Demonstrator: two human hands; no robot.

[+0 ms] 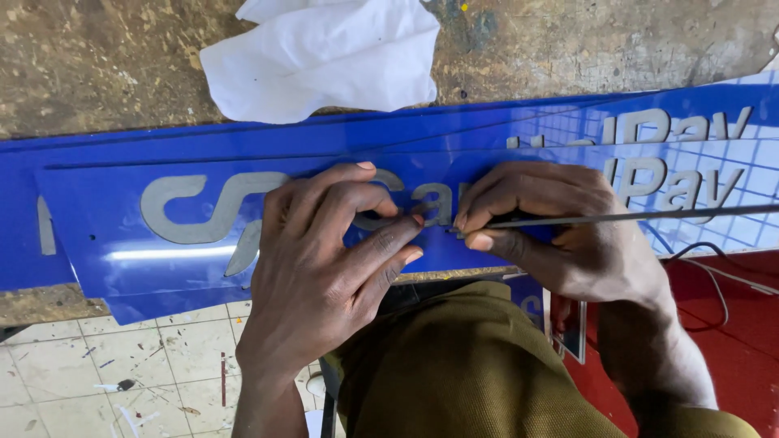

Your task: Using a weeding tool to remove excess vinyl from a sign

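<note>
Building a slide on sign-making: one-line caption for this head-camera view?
Left hand steadies a blue sign panel while the right hand works a thin blade at its grey lettering.

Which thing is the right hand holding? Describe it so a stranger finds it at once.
Start at the blue sign panel lying across the worn workbench. Over its grey lettering, the right hand pinches a thin dark rod running off rightward. Nothing else there is so long, straight and narrow.

Left hand [324,259] flat, fingers spread — right hand [552,227] curled, pinching.
</note>
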